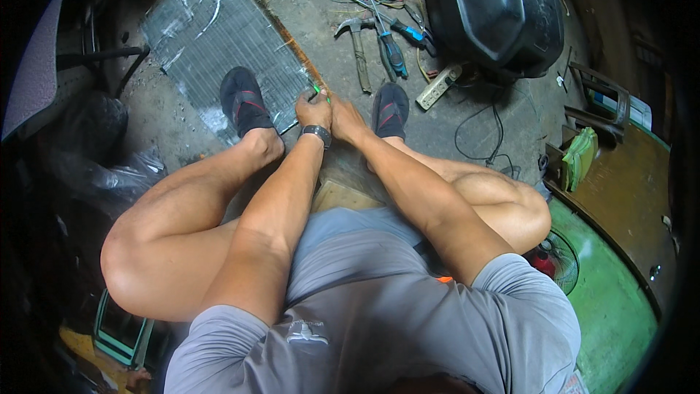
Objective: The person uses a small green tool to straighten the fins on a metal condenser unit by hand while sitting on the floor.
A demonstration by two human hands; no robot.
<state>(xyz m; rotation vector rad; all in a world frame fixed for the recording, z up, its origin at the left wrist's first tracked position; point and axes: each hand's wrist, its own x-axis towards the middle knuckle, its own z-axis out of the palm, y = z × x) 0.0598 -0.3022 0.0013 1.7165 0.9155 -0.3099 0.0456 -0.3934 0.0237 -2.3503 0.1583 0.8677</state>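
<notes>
Left hand [313,111] and right hand [345,117] together by a flat grey finned-metal panel [219,47], can't tell what's gripped; probably stiff, crushable fins, grab edges.

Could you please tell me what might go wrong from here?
The bare left hand and right hand are close together at the edge of the ribbed metal panel, so a slip might scrape the fingers.

The left shoe appears to rest on the panel, so its weight could bend the ribs or slide.

The power strip lies on the floor beside the right shoe, where a step might knock it.
</notes>
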